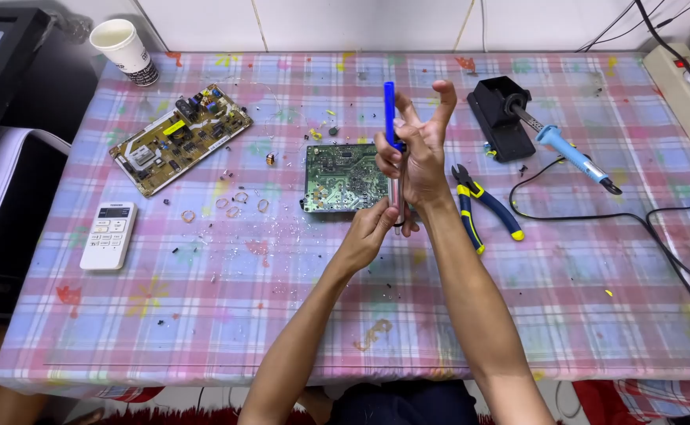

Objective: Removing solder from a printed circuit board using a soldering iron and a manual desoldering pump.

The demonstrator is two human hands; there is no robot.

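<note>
- The right hand (422, 161) is holding a slim blue-and-silver desoldering pump (392, 149) upright above the surface (282, 315); its lower fingers are curling around the barrel while the index finger and thumb are spreading open above it.
- The left hand (370, 232) is reaching up from below, its fingers closing on the lower silver end of the pump, just under the right hand.
- The pump is hanging in the air in front of a green circuit board (337, 175), which is lying flat on the plaid cloth directly behind both hands.
- A pair of blue-and-yellow pliers (479, 206) is lying just to the right of the right wrist.
- A blue-handled soldering iron (569, 153) is resting in a black stand (498, 114) further right, its black cord trailing across the cloth.
- A tan power-supply board (181, 138) is lying well to the left, with small wire rings (231, 205) scattered between it and the green board.
- A white remote control (109, 234) is sitting near the left edge, and a paper cup (127, 49) is standing at the far left corner.
- A white power strip (687, 90) is lying at the far right corner.
</note>
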